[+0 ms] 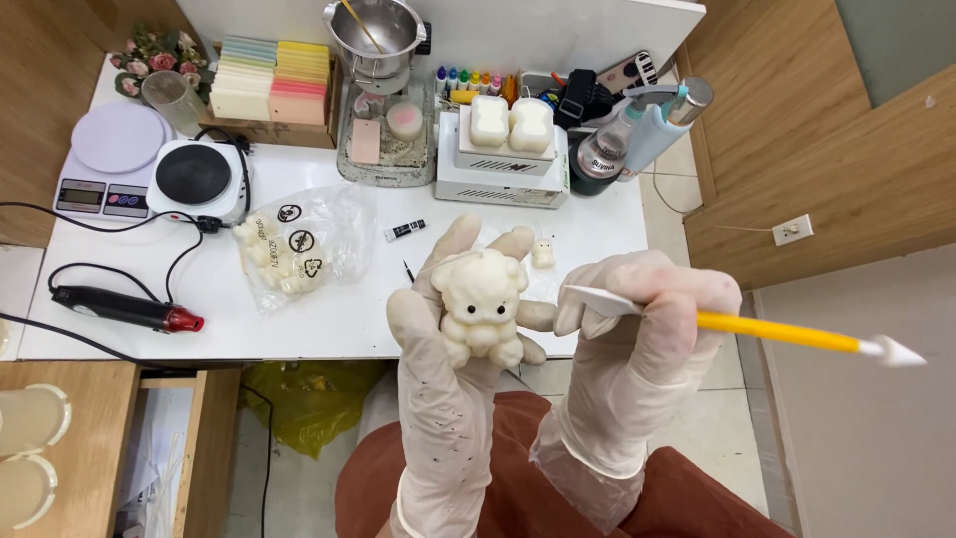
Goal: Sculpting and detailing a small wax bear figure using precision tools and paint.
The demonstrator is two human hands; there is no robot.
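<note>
My left hand [438, 349], in a white glove, holds a cream bear-shaped wax figure [480, 307] upright, its black eyes and nose facing me. My right hand [637, 319], also gloved, grips a yellow-handled sculpting tool [767, 329] with white silicone tips at both ends. One white tip [597, 299] points at the bear's right side, a short way off it. Both hands are raised over my lap, in front of the white table's front edge [299, 344].
On the table lie a clear bag of small wax figures [294, 249], a small bear figure [542, 254], a hot plate [194, 174], a scale [110, 159], a heat tool [124, 309], a metal melting pot [376, 40], coloured wax sheets [269, 80], two white moulds on a box [508, 125] and bottles [622, 134].
</note>
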